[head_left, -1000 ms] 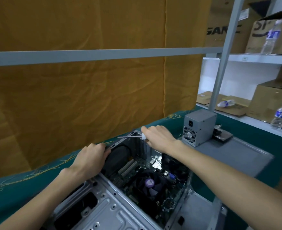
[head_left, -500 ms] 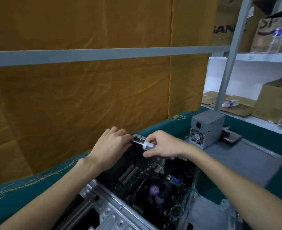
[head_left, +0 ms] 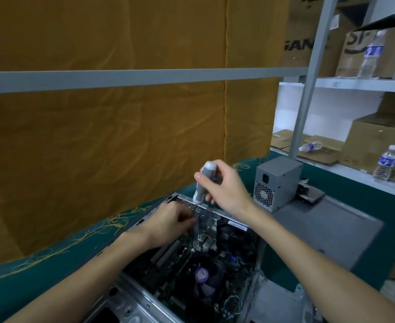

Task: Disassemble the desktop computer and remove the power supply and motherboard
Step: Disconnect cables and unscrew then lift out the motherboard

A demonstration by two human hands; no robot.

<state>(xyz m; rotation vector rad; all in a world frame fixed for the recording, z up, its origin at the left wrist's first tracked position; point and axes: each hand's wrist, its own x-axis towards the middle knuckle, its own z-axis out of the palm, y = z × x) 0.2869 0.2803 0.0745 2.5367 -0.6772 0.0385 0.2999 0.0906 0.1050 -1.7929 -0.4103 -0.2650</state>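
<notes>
An open desktop computer case (head_left: pixel 217 209) lies on the green table, its motherboard (head_left: pixel 187 262) and a black CPU fan with a purple hub (head_left: pixel 201 275) exposed inside. My right hand (head_left: pixel 226 188) grips the grey handle of a screwdriver (head_left: pixel 202 183), held upright with its shaft running down into the case's far end. My left hand (head_left: pixel 172 221) reaches into the case beside the shaft, fingers curled around the shaft near its lower part. The grey power supply (head_left: pixel 276 183) stands outside the case on a grey panel to the right.
A grey side panel (head_left: pixel 326 231) lies on the green tablecloth right of the case, with a small drive (head_left: pixel 310 193) behind the power supply. An orange curtain hangs behind. Shelves on the right carry cardboard boxes (head_left: pixel 378 138) and water bottles (head_left: pixel 386 163).
My right hand has turned the screwdriver from lying level to upright, tip down into the case. My left hand dropped from the case rim into the case beside the shaft.
</notes>
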